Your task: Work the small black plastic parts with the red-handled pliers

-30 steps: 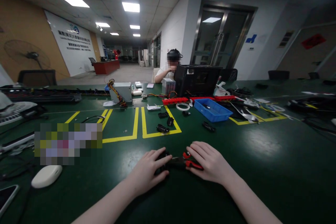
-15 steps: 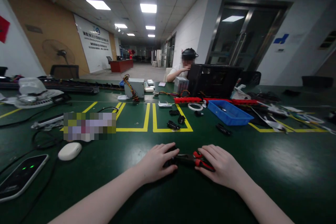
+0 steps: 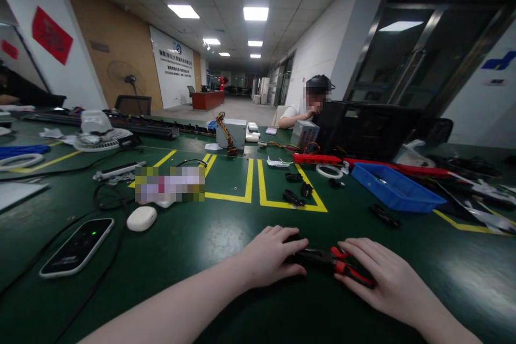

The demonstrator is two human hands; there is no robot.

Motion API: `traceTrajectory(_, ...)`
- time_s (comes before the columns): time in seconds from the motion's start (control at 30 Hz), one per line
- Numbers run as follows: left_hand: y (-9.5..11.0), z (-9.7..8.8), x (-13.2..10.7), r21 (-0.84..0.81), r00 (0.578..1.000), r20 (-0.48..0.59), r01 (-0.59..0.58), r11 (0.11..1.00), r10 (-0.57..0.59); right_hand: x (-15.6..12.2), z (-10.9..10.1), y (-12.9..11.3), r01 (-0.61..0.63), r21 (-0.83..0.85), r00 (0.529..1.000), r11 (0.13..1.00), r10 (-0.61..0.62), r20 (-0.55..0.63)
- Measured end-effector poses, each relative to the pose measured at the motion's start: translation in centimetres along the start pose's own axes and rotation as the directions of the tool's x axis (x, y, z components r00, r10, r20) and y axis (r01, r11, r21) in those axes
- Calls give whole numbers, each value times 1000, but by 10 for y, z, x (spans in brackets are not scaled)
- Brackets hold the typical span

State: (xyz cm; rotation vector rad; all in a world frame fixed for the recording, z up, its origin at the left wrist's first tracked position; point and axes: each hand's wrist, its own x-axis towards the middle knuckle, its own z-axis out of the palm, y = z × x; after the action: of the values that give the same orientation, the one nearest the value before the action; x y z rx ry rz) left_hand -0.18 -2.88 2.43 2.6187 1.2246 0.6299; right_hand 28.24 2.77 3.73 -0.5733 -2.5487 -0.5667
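Observation:
Low over the green table, my right hand [image 3: 382, 274] is closed round the red-and-black handles of a pair of pliers [image 3: 342, 262]. The jaws of the pliers point left, towards my left hand [image 3: 272, 258]. My left hand is curled, palm down, over a small black object [image 3: 297, 244]; most of it is hidden under the fingers, and its kind does not show. The plier tips meet or lie right beside this object. Beyond my hands lie several black cable bundles [image 3: 294, 197], some inside a yellow-taped square.
A blue tray [image 3: 397, 201] stands at the right. At the left are a phone-like device [image 3: 78, 247], a white rounded case [image 3: 142, 219] and black cables. Across the table a person [image 3: 312, 102] sits beside a black computer case [image 3: 365, 129]. A power supply [image 3: 236, 134] stands near the middle.
My view has turned left, so the whole scene sits farther right in the picture. Both hands keep their grip, with the pliers and black object still together.

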Motion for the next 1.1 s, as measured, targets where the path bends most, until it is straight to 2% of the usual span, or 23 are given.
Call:
traceTrajectory(0.2, -2, 1, 2, 0, 1000, 4, -2, 1000, 2, 0, 5, 2, -47, 75, 999, 996, 47, 8)
traceTrajectory(0.63, -3, -2, 8, 76, 999, 30, -34, 997, 32, -6, 16, 10, -33, 92, 999, 995, 35, -21)
traceTrajectory(1.1, -2, -2, 6, 73, 999, 32, -14, 997, 11, -5, 11, 5, -33, 98, 999, 995, 33, 3)
